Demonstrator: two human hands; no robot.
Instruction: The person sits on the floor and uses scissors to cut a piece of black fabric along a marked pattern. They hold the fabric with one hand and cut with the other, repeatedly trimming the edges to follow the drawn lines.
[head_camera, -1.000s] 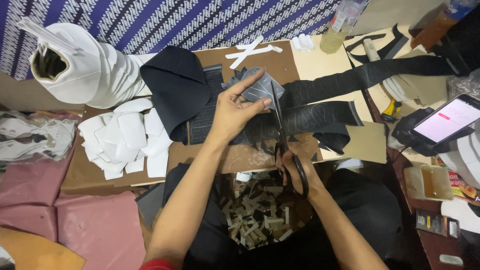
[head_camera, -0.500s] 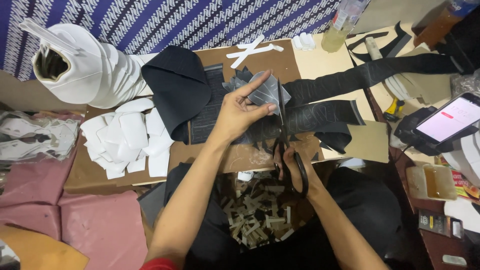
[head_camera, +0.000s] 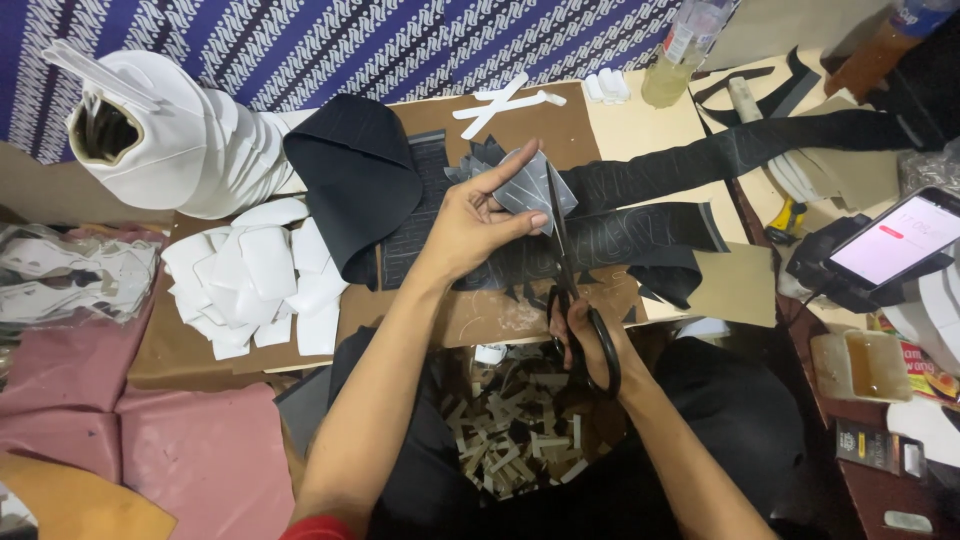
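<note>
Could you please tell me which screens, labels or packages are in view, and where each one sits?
Phone: right edge, propped tilted, lit white screen.
Plastic bottle: top centre-right, clear, yellowish liquid, pale label.
Small dark box: bottom right, flat, rectangular.
Red-and-yellow packet: right edge, partly hidden.

The left hand is raised with its thumb and fingers pinched together, forearm stretched forward. The right hand sits lower and nearer the body, fingers curled closed.

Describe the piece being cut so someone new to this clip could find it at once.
Start at the brown cardboard work board in the middle. Above its front edge the left hand pinches a small grey piece, scissors in the right hand cutting it. Unlike the black strips around it, it is held up.
</note>
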